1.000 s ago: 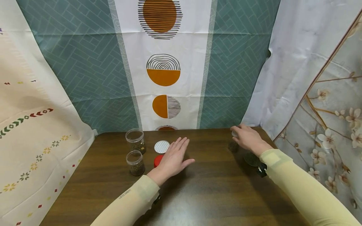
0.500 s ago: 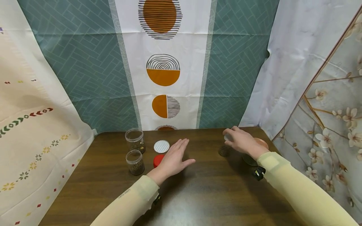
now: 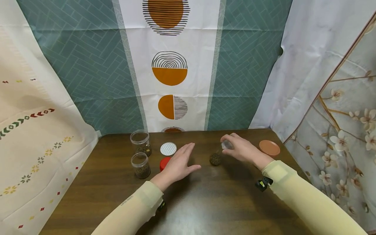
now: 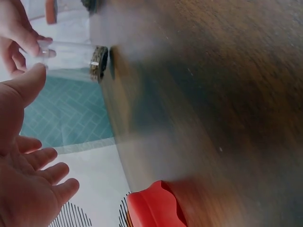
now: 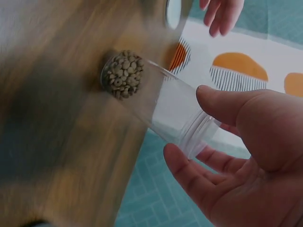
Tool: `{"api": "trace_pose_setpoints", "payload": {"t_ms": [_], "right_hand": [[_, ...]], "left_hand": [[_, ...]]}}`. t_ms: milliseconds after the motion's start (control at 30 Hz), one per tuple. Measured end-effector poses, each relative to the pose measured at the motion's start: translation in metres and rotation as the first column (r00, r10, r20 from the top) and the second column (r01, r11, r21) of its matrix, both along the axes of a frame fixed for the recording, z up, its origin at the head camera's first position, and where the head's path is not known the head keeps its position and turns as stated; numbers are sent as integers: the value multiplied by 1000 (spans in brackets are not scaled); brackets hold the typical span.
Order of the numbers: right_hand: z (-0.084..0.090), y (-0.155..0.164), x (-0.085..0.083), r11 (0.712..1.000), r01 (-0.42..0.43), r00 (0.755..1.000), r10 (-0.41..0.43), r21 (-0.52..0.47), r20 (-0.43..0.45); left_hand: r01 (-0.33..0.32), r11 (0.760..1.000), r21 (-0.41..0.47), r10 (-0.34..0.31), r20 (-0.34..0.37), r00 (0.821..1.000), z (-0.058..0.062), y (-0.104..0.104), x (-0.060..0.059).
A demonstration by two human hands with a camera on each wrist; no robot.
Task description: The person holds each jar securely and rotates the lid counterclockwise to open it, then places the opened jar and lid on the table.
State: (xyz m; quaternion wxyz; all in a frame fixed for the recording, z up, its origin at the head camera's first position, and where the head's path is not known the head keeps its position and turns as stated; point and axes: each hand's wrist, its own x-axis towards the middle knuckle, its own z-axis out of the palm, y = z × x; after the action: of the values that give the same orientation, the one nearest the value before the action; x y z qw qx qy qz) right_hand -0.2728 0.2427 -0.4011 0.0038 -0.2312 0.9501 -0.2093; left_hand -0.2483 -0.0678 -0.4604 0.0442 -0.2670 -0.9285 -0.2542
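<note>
My right hand (image 3: 239, 148) grips a clear jar (image 5: 163, 99) by its rim, thumb on one side and fingers on the other. Brown pellets (image 5: 124, 74) cover the jar's bottom, just at or over the wooden table; contact cannot be told. My left hand (image 3: 177, 164) is held out over the table with its fingers straight and holds nothing. Partly behind it in the head view is a red lid (image 3: 164, 163), also seen as a red scalloped lid (image 4: 156, 208) in the left wrist view. A white patterned disc (image 3: 168, 148) lies just beyond.
Two open clear jars with brown contents, a rear jar (image 3: 140, 142) and a front jar (image 3: 141, 165), stand on the left. A terracotta round lid (image 3: 269, 148) lies at the right back. A dark object (image 4: 90, 4) shows near the left wrist view's top edge. Fabric hangs behind the table.
My right hand has carried the jar leftward from the right side, toward the middle of the table. The terracotta lid has come into sight behind it. My left hand has stayed nearly still.
</note>
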Motion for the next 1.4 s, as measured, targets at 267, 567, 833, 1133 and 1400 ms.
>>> {"api": "trace_pose_setpoints", "payload": {"t_ms": [267,567,833,1133,1400], "right_hand": [[-6,-19,12,998,-37,999,38,-46,16],[-10,-35,22,993,-75,997,78,-90,29],[-13,-49,30,988,-90,993,99,-124,67],[-17,-60,33,983,-123,988,134,-139,77],[-21,-65,37,971,-163,977,183,-173,106]], "left_hand": [[-2,1000,22,1,51,999,0,-2,4],[5,1000,-1,-5,93,996,-4,-5,5],[31,999,-32,-28,110,994,-10,-8,9],[52,998,-26,-49,104,993,-13,-14,14],[81,996,-33,-78,90,993,-16,-16,17]]}}
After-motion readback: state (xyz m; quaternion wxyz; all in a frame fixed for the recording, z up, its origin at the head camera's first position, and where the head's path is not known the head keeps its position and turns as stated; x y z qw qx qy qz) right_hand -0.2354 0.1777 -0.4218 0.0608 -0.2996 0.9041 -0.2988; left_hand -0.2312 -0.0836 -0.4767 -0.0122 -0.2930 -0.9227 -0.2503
